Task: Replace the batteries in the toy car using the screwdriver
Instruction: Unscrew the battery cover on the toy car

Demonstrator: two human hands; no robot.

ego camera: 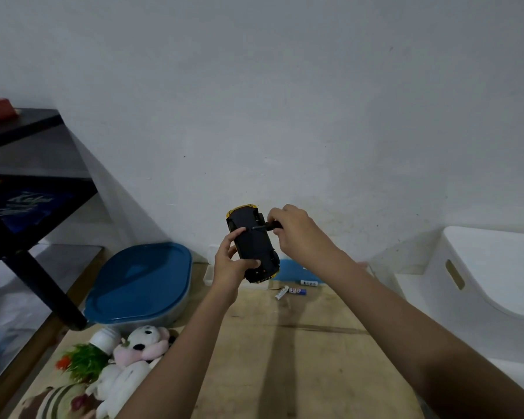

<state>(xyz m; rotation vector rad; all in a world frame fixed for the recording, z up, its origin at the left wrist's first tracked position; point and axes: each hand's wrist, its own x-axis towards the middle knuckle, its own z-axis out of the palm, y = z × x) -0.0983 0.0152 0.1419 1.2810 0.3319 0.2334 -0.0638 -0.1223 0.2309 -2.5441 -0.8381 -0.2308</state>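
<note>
Toy car (253, 246) is held underside-up above the desk's (285, 343) far edge, long axis pointing away from the person. Left hand (229, 267) grips its near end. Right hand (297, 234) is curled round the screwdriver (266, 226), which enters crosswise from the right, tip on the underside.

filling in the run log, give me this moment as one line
left hand: holds toy car, underside toward camera | right hand: grips screwdriver, tip on underside | batteries: loose on table

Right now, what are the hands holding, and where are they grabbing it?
The left hand grips the upturned toy car around its side; the right hand holds the screwdriver by its handle.
</note>
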